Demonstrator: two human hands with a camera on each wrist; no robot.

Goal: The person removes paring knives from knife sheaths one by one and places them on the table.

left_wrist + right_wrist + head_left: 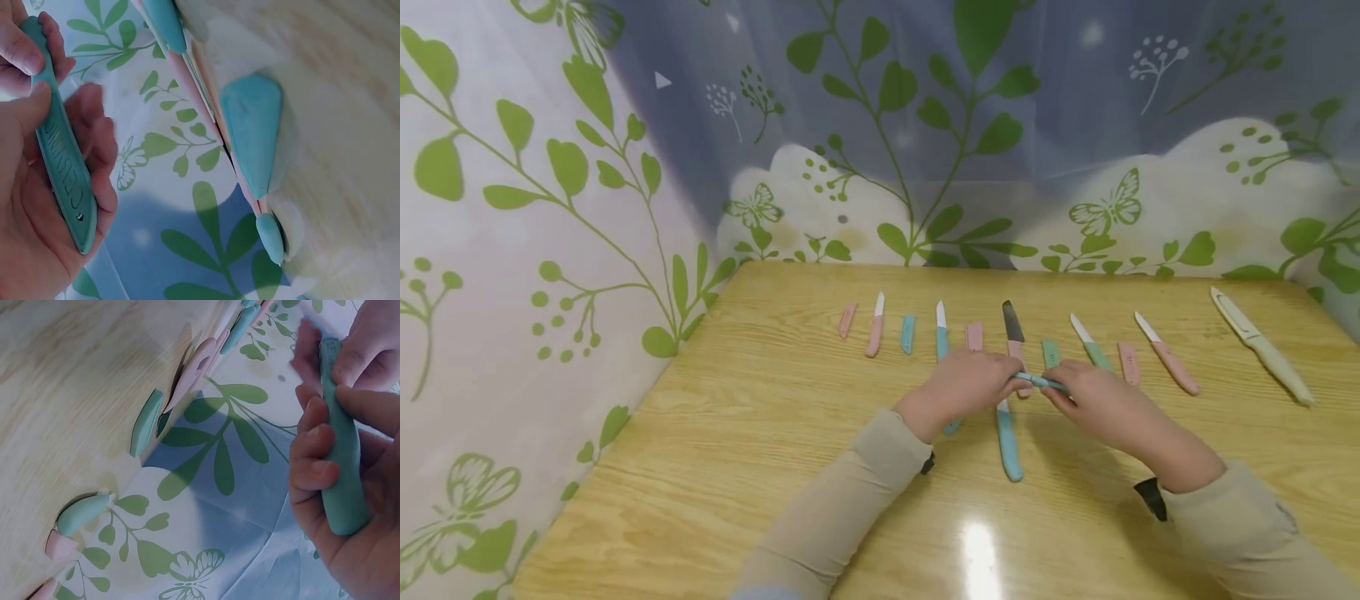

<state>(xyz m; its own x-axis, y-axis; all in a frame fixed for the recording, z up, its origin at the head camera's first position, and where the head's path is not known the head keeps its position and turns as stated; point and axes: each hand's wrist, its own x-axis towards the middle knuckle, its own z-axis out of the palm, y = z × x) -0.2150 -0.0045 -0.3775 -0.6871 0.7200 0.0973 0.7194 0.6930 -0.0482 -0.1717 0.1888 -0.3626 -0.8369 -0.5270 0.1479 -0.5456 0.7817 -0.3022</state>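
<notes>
Both hands hold a teal knife between them, above the middle of the table. My left hand [966,387] grips its sheath [65,169], which bears raised letters and a small hole near its tip; the thumb lies along the sheath. My right hand [1112,408] curls its fingers round the smooth teal handle [344,469]. No bare blade shows between sheath and handle. Just below the hands lies a blue-handled knife [1009,442], its blade partly hidden. A teal sheath [953,427] sticks out from under the left hand.
Behind the hands runs a row: pink-handled knife [874,329], blue-handled knife [941,325], dark-bladed knife [1012,321], green-handled knife [1090,342] and another pink-handled knife [1172,362], with sheaths between. A cream sheathed knife [1262,346] lies far right. Patterned cloth [850,208] borders the wooden table [760,375].
</notes>
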